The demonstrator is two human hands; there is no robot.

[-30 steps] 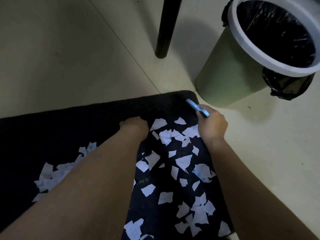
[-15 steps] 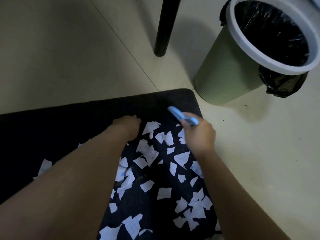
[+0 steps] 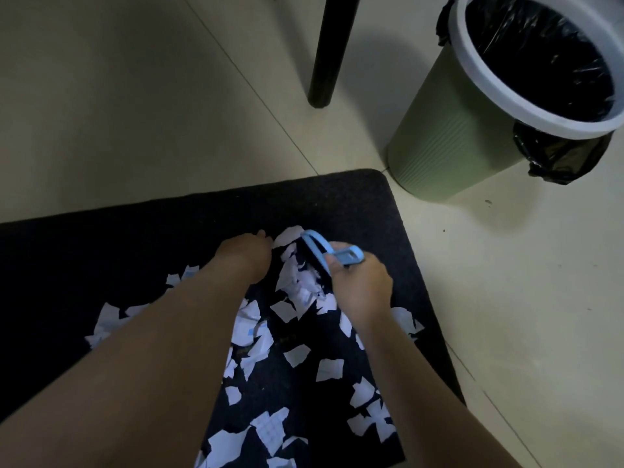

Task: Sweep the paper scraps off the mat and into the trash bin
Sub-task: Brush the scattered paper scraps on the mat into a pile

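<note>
A black mat [image 3: 354, 197] lies on the pale floor, strewn with several white paper scraps [image 3: 297, 354]. My right hand [image 3: 361, 288] grips a small light-blue hand brush [image 3: 324, 253], its dark bristles pressed against a bunched pile of scraps [image 3: 299, 282]. My left hand [image 3: 246, 253] rests palm down on the mat just left of that pile, fingers curled at its edge; whether it holds anything is hidden. The green trash bin [image 3: 449, 130] with a white rim and black liner stands on the floor beyond the mat's far right corner.
A black furniture leg [image 3: 327, 55] stands on the floor left of the bin. Pale tiled floor [image 3: 135, 96] surrounds the mat. My forearms cover much of the mat's near part.
My right hand has swept the brush leftward toward my left hand, bunching loose scraps into a pile between them. The view has shifted slightly.
</note>
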